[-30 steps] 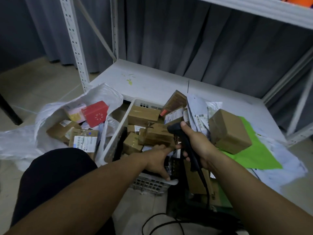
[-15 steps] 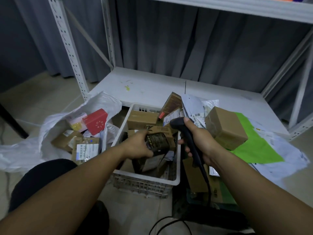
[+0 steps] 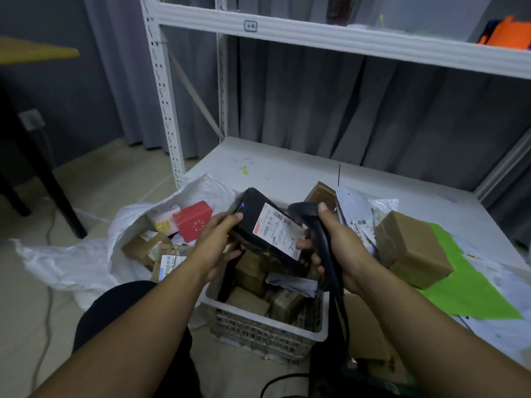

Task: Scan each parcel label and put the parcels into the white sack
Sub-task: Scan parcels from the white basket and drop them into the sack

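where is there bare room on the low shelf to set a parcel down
The back of the low shelf is bare, from the post along the curtain, behind the basket. Its right front is crowded: brown box, green sheet and papers. The basket is full, and parcels fill the mouth of the sack.

I count two hands, my left hand (image 3: pixel 218 248) and right hand (image 3: pixel 336 245), with one black parcel (image 3: pixel 255 222), its one white label (image 3: pixel 277 234) and one black scanner (image 3: pixel 320 234). One white basket (image 3: pixel 267 338) holds several brown boxes (image 3: pixel 248 301), too piled to count. One white sack (image 3: pixel 71 262) at left shows one red box (image 3: pixel 194 221), one pink box (image 3: pixel 165 215) and two labelled brown boxes (image 3: pixel 140 248). At right are one big brown box (image 3: pixel 413 248) and one green sheet (image 3: pixel 471 291).
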